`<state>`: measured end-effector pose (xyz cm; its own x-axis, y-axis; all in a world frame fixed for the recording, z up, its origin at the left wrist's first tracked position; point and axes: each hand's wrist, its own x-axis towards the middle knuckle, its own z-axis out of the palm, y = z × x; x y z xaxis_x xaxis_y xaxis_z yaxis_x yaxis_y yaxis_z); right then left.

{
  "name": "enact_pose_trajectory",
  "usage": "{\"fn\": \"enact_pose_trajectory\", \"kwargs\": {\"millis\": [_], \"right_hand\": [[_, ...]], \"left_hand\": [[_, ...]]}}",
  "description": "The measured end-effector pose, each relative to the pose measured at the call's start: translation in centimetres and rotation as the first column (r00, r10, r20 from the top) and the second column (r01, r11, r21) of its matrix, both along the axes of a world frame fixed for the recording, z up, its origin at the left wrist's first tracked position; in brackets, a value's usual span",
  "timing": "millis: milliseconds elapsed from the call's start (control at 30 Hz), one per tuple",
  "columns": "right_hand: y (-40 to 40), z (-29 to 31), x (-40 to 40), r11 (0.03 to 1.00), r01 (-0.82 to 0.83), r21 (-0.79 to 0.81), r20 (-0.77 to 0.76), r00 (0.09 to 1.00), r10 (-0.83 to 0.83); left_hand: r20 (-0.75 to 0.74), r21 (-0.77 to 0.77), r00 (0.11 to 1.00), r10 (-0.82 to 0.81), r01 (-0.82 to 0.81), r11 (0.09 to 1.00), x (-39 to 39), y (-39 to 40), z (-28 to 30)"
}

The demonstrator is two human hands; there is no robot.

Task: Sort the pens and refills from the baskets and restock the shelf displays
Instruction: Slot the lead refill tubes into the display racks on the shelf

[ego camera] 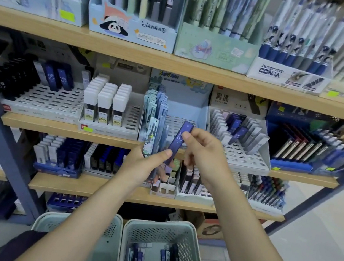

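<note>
Pinched between both hands, a dark blue refill case marked HB 0.7 is held before the middle shelf: the right hand grasps its upper end, the left hand its lower end together with a pale printed case. Sorting appears under way. A slot among matching blue cases in the white rack to the right would be called for next. More refills remain in the right basket below; the left basket is half hidden by an arm.
</note>
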<state>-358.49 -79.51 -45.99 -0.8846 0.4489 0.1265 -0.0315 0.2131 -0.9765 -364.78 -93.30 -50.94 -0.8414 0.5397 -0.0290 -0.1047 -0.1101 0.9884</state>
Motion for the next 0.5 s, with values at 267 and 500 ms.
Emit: {"fn": "enact_pose_trajectory", "kwargs": {"millis": [267,500], "right_hand": [[6.9,0.7,5.4,0.976,0.066,-0.206,-0.094,0.992,-0.087],[12.0,1.4,6.8,0.926,0.197,-0.322,-0.117,0.962,-0.245]], "left_hand": [[0.024,-0.058,0.996,-0.086,0.087,0.995,3.5,5.0,0.9],[-0.004,-0.068,0.992,-0.124,0.123,0.990,5.4,8.6,2.5]]}}
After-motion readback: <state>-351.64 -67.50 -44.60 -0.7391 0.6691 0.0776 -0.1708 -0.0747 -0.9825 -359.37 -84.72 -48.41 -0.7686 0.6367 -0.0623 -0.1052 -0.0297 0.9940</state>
